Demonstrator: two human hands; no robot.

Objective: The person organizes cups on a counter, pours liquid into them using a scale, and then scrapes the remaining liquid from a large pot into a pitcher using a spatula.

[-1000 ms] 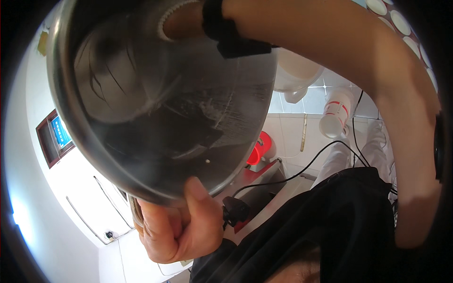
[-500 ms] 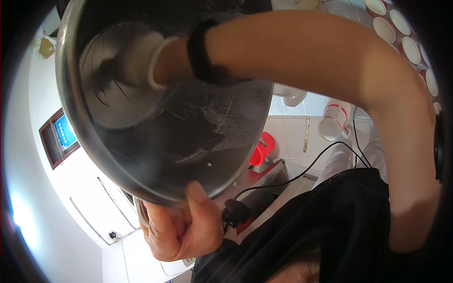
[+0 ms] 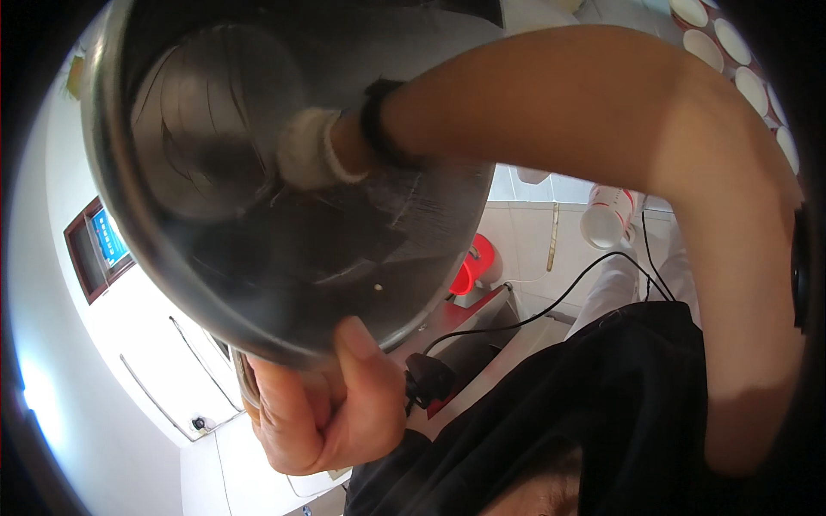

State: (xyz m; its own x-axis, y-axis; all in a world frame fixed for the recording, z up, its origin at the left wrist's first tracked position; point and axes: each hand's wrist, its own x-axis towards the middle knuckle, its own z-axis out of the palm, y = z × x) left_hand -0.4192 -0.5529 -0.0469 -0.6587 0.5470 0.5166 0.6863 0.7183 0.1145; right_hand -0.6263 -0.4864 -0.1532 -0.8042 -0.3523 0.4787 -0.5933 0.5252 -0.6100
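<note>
A large steel pot (image 3: pixel 284 284) is tipped on its side with its mouth toward me. My left hand (image 3: pixel 331 413) grips it at the near rim, thumb on the rim and fingers curled round the handle (image 3: pixel 245 378). My right arm, with a black band (image 3: pixel 376 125) on the wrist, reaches across into the pot. A white glove (image 3: pixel 310 148) covers my right hand, which is near the pale round bottom (image 3: pixel 202 129). Shadow and blur hide its fingers. Fine streaks mark the inner wall, and a small pale speck (image 3: pixel 377 287) sits on it.
Beyond the pot is a red container (image 3: pixel 475 262) beside a red-topped appliance (image 3: pixel 465 335). A white paper tub with red print (image 3: pixel 609 217) stands near my legs. Several white-rimmed tubs (image 3: pixel 731 41) line the upper right. A black cable (image 3: pixel 559 301) crosses below the pot.
My gloved right hand has moved from over the pot's bottom to the right and toward me. The pot has shifted slightly left, with my left hand still gripping it.
</note>
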